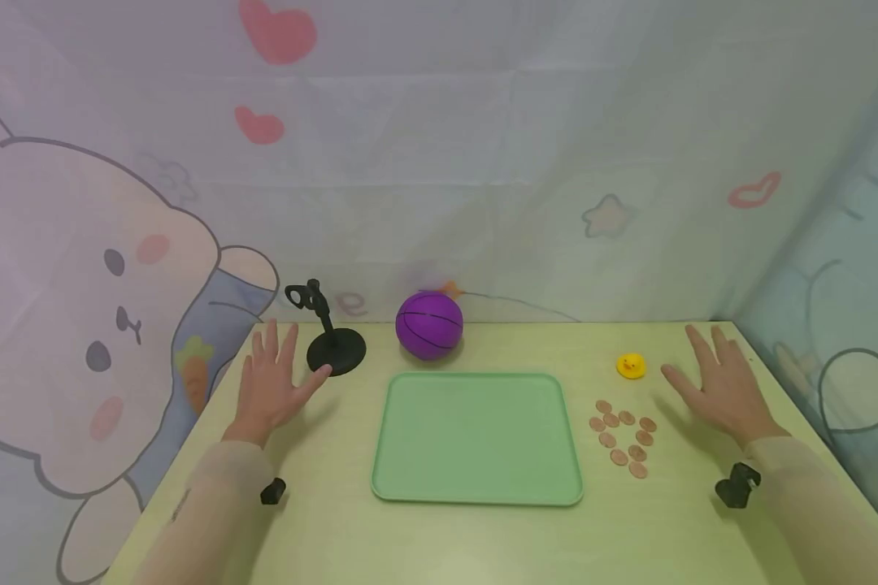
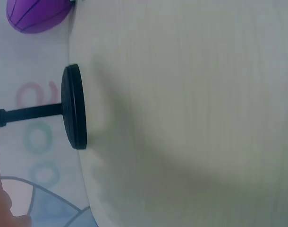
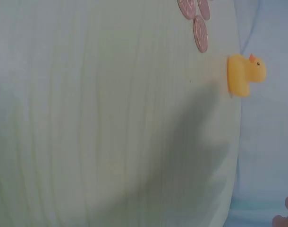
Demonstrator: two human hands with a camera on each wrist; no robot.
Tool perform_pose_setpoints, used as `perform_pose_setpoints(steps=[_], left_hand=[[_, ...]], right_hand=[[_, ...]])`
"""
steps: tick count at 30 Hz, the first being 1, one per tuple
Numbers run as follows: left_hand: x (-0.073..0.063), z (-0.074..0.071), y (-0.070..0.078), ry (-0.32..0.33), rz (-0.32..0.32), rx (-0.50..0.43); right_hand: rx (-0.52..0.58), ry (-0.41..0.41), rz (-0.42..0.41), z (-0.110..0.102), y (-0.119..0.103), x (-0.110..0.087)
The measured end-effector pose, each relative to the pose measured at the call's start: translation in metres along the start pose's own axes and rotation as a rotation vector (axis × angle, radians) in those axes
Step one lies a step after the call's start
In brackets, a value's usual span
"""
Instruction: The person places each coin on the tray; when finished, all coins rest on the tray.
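Hovering left of the green tray, the left grip is spread and holds nothing, nearest the black stand past the tray's far-left corner; that looks stiff and base-heavy, best taken by its post. The right grip, also spread and bare, is right of the tray, near the yellow duck off its far-right corner, likely light and squeezable: pinch its body. Copper coins right of the tray look slippery; pinch their edges.

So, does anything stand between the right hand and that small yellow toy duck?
Nothing visible does: just pale tabletop lies between the right hand and the duck. The round copper-coloured coins lie outside that gap.
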State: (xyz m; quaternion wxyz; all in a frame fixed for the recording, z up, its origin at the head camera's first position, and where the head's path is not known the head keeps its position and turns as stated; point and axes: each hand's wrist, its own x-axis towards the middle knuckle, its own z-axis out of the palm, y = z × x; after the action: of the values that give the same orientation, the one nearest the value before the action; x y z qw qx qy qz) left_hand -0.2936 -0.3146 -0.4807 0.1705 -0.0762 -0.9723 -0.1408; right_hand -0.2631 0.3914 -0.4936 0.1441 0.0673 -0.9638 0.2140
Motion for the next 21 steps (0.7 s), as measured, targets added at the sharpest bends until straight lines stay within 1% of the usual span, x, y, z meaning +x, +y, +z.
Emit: perform_pose_setpoints(steps=[3, 5, 10, 13, 18, 21], left_hand=[[-0.004, 0.0, 0.009, -0.005, 0.013, -0.028], [-0.007, -0.001, 0.016, -0.021, 0.016, -0.062], [-0.016, 0.0, 0.034, -0.077, 0.005, -0.142], [-0.021, 0.001, 0.045, -0.111, 0.007, -0.17], [-0.031, 0.001, 0.065, -0.172, 0.026, -0.219], [-0.037, 0.002, 0.076, -0.207, 0.05, -0.236]], right_hand=[[0.026, -0.005, -0.018, 0.001, -0.002, -0.002], [0.04, -0.012, -0.028, 0.001, -0.004, -0.003], [0.077, -0.056, -0.038, 0.0, -0.015, -0.007], [0.102, -0.089, -0.041, 0.0, -0.022, -0.009], [0.132, -0.136, -0.063, 0.001, -0.034, -0.014], [0.133, -0.163, -0.081, 0.002, -0.041, -0.018]])
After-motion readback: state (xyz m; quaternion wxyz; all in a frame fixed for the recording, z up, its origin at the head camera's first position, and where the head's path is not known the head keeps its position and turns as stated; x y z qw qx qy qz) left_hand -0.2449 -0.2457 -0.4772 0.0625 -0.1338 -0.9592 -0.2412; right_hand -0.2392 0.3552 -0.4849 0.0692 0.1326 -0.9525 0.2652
